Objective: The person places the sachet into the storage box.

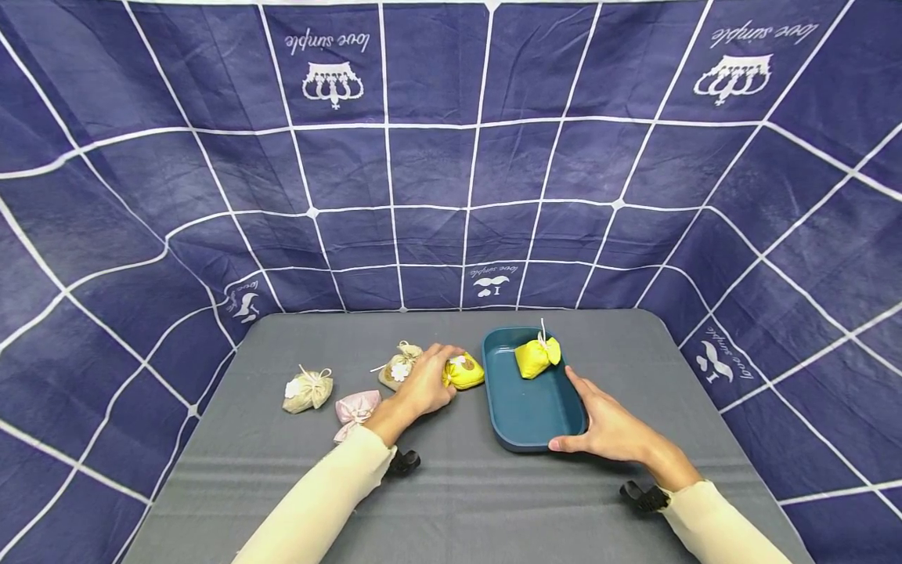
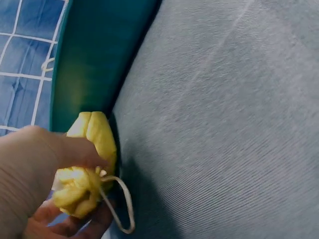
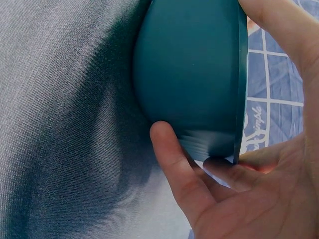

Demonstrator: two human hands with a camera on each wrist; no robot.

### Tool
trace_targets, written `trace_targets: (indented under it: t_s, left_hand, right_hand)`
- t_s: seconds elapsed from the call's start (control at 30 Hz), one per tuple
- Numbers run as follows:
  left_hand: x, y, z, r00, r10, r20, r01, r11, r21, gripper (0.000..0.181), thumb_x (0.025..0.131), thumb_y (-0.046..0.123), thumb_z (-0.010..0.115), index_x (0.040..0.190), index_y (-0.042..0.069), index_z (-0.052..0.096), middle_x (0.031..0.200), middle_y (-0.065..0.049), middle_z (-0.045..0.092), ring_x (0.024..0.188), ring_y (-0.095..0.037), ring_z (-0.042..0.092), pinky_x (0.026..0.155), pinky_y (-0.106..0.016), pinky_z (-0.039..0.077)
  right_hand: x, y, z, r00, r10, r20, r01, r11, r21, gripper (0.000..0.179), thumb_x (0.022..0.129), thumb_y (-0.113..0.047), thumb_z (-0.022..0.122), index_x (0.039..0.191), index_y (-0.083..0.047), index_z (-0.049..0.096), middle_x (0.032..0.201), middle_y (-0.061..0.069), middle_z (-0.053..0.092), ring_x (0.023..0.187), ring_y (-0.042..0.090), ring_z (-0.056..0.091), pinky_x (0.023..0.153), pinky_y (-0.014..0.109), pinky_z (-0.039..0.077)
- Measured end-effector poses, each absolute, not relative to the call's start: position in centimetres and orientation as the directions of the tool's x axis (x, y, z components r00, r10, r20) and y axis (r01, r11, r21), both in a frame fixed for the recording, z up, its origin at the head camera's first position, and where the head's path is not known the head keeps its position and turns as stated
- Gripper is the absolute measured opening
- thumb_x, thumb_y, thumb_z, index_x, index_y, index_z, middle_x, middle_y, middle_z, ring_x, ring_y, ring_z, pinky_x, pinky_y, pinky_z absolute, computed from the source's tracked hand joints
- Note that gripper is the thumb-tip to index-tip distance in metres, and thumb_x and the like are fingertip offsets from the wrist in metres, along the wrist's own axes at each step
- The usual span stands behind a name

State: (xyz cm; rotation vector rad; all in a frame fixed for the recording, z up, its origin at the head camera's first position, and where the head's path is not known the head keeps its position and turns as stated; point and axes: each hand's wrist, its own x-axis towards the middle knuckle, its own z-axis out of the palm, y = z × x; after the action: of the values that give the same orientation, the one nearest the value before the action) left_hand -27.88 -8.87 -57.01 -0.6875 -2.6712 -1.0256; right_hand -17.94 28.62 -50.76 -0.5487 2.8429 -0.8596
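Note:
A small yellow drawstring pouch (image 1: 464, 373) lies just left of the teal-blue tray. My left hand (image 1: 426, 382) pinches it near its tied neck, and its pale cord loops loose in the left wrist view, where the pouch (image 2: 97, 137) sits right at the tray wall. At the near right corner of the tray (image 1: 528, 448), my right hand (image 1: 607, 423) grips the side, thumb at the front edge and fingers along the right wall. The right wrist view shows fingertips against the tray's outer wall (image 3: 189, 74). Inside the tray, toward the back, stands another yellow pouch (image 1: 537, 357).
Left of my left hand lie a beige pouch with a white flower (image 1: 400, 368), a pink pouch (image 1: 357, 409) partly behind my forearm, and another beige pouch (image 1: 308, 391). Everything rests on a grey cloth-covered table (image 1: 451, 509), with blue gridded fabric (image 1: 437, 172) around it.

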Motion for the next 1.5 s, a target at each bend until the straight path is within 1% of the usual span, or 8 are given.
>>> trace_targets:
  t_s: [0.13,0.23,0.47,0.67,0.83,1.1,1.33,1.5]
  left_hand:
    - [-27.1,-8.2,-56.6,-0.906,0.294,0.304,0.422,0.661,0.62,0.075,0.077,0.021,0.107,0.144,0.014,0.075,0.131,-0.021,0.075,0.121,-0.043,0.075,0.106,-0.063,0.064]
    - [-26.9,-7.6,-56.5,-0.925,0.238,0.296,0.377,0.669,0.64,0.076,0.078,0.03,0.109,0.142,0.013,0.073,0.13,-0.022,0.074,0.117,-0.043,0.076,0.103,-0.062,0.065]
    - [-27.4,-7.3,-57.0,-0.917,0.194,0.348,0.383,0.669,0.637,0.073,0.079,0.022,0.109,0.139,0.009,0.071,0.125,-0.025,0.077,0.113,-0.045,0.077,0.099,-0.061,0.064]
    - [-27.5,-7.5,-57.1,-0.908,0.194,0.37,0.399,0.67,0.626,0.067,0.078,0.021,0.109,0.132,0.007,0.072,0.119,-0.021,0.079,0.109,-0.041,0.079,0.097,-0.059,0.065]
    - [-27.8,-7.6,-57.4,-0.898,0.194,0.395,0.415,0.672,0.613,0.062,0.077,0.018,0.109,0.127,0.01,0.073,0.114,-0.017,0.08,0.106,-0.036,0.079,0.095,-0.056,0.065]
    - [-28.0,-7.6,-57.8,-0.87,0.201,0.45,0.463,0.645,0.608,0.061,0.077,0.012,0.108,0.128,0.01,0.075,0.116,-0.018,0.081,0.107,-0.039,0.081,0.095,-0.059,0.066]
    - [-28.2,-7.8,-58.0,-0.855,0.197,0.479,0.482,0.641,0.597,0.062,0.077,0.014,0.107,0.13,0.016,0.075,0.118,-0.013,0.081,0.109,-0.035,0.081,0.097,-0.057,0.066]
    - [-28.4,-7.9,-58.0,-0.835,0.196,0.514,0.509,0.631,0.586,0.061,0.078,0.013,0.105,0.131,0.017,0.075,0.118,-0.012,0.08,0.109,-0.036,0.081,0.097,-0.057,0.066]
  right_hand:
    - [-17.9,28.6,-50.8,-0.927,-0.375,-0.01,-0.306,0.772,-0.557,0.146,0.081,-0.064,0.102,0.179,0.011,0.024,0.175,0.037,0.049,0.158,0.056,0.056,0.127,0.074,0.047]
    - [-18.0,28.5,-50.7,-0.927,-0.375,-0.007,-0.308,0.774,-0.554,0.146,0.081,-0.064,0.101,0.179,0.01,0.024,0.175,0.037,0.049,0.157,0.055,0.057,0.127,0.074,0.048]
    - [-17.9,28.5,-50.6,-0.93,-0.368,-0.015,-0.298,0.774,-0.559,0.146,0.081,-0.065,0.101,0.18,0.01,0.024,0.175,0.037,0.048,0.159,0.056,0.055,0.128,0.075,0.047]
    - [-18.0,28.3,-50.7,-0.926,-0.376,-0.021,-0.301,0.774,-0.557,0.145,0.082,-0.063,0.102,0.18,0.01,0.024,0.176,0.038,0.047,0.159,0.057,0.055,0.127,0.075,0.047]
    - [-18.0,28.3,-50.6,-0.928,-0.371,-0.033,-0.29,0.776,-0.56,0.146,0.082,-0.064,0.101,0.18,0.009,0.023,0.177,0.038,0.045,0.16,0.057,0.054,0.128,0.075,0.046]
    - [-18.1,28.4,-50.9,-0.929,-0.37,-0.032,-0.289,0.775,-0.562,0.145,0.082,-0.063,0.102,0.18,0.009,0.023,0.177,0.04,0.044,0.16,0.059,0.053,0.128,0.076,0.046]
    - [-17.9,28.6,-50.9,-0.929,-0.367,-0.033,-0.286,0.773,-0.566,0.145,0.082,-0.064,0.101,0.18,0.01,0.023,0.177,0.04,0.045,0.16,0.059,0.053,0.128,0.076,0.046]
    - [-17.9,28.6,-50.8,-0.931,-0.362,-0.034,-0.28,0.772,-0.57,0.145,0.082,-0.063,0.101,0.18,0.009,0.023,0.177,0.04,0.045,0.16,0.058,0.053,0.128,0.076,0.046]
